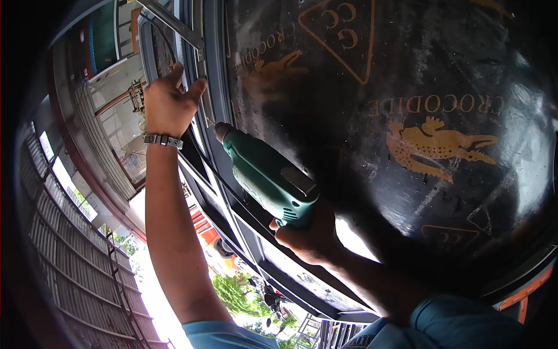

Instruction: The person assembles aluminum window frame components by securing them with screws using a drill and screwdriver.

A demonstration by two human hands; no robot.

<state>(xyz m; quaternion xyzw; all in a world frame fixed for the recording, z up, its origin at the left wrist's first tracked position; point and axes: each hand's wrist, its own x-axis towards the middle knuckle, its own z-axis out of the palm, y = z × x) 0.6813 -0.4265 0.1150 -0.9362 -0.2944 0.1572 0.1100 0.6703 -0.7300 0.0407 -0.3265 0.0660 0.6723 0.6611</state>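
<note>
My right hand point(311, 235) is wrapped around the handle of a green power drill point(261, 171). The drill points up and to the left, its chuck point(221, 130) and thin bit close to a grey metal frame point(216, 75). My left hand point(170, 103), with a metal-banded watch point(163, 140) at the wrist, is at the frame just left of the drill tip. Its fingers curl at the frame's edge, thumb toward the drill; the fingertips are partly hidden. A flat metal arm point(174, 26) joins the frame above that hand.
A large black panel point(349, 110) with upside-down crocodile prints fills the right side beside the frame. Corrugated metal sheeting point(75, 256) lies at left. Beyond the frame are green plants point(232, 294) and a motorbike point(272, 299). An orange bar point(526, 289) shows at lower right.
</note>
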